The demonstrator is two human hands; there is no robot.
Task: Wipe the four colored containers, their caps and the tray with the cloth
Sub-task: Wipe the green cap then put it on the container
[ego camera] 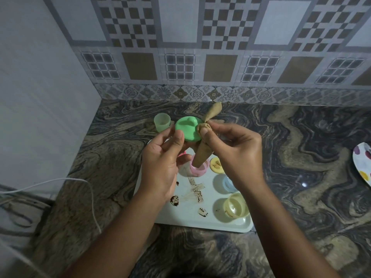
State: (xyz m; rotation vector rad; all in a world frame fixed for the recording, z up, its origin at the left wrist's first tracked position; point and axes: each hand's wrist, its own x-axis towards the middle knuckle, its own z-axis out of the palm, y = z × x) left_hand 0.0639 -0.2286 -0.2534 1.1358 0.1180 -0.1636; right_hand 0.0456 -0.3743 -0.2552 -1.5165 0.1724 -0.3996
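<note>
My left hand (162, 163) holds a green cap (187, 129) up above the tray by its lower edge. My right hand (234, 155) pinches a tan cloth (206, 141) against the cap's right rim; the cloth's ends stick up and hang down. The green container (162, 122) stands on the counter behind, off the tray. On the white tray (180, 215), smeared with brown stains, stand a pink container (198, 169), a blue container (227, 183) and a yellow container (235, 205). A yellow cap (216, 165) lies at the tray's far side. A red piece shows under my left hand.
The tray lies on a dark marbled counter (301, 157) in a corner, with a plain wall to the left and a tiled wall behind. A white cable (84, 189) runs along the left. A spotted plate (363, 161) sits at the right edge.
</note>
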